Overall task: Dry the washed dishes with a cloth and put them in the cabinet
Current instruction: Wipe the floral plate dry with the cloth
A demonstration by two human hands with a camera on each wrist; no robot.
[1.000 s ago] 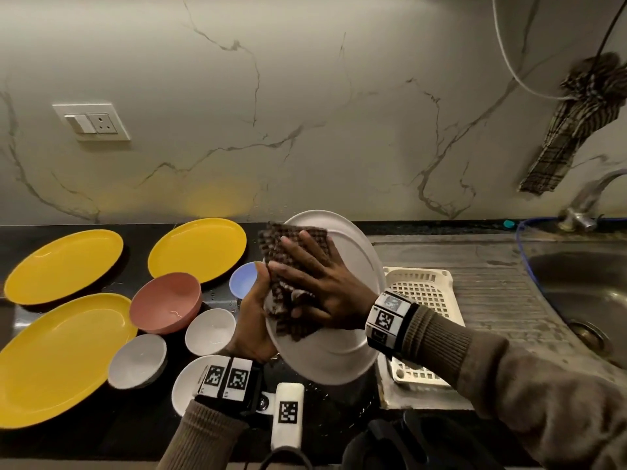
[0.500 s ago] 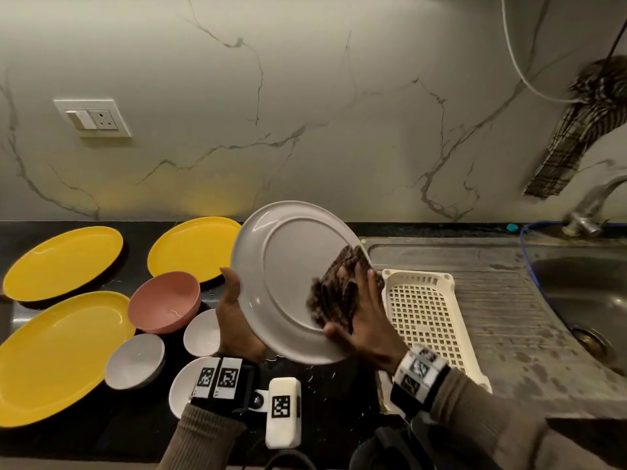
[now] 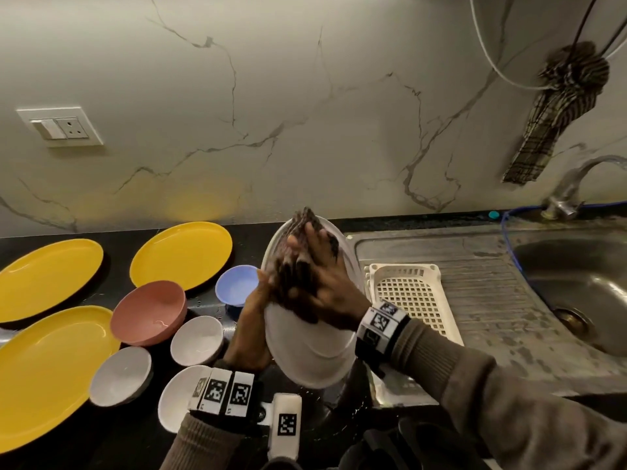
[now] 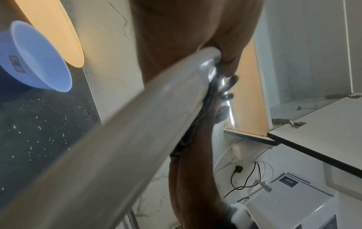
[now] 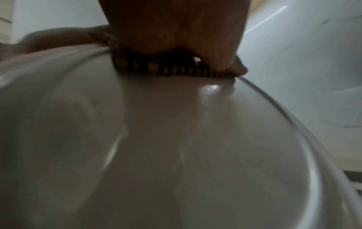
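One white plate [image 3: 310,351] is mid-wipe above the tabletop's [image 3: 203,307] front edge — left hand [image 3: 249,337] fingers clamped on its rim, right hand [image 3: 319,283] fingers spread flat pressing the cloth [image 3: 305,228] — while yellow plates [image 3: 181,254] and bowls [image 3: 149,312] await; nothing looks put away.

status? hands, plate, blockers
Left hand grips white plate at its rim, tilted above the counter. Right hand presses checked cloth flat on plate's face. Nothing blocking.
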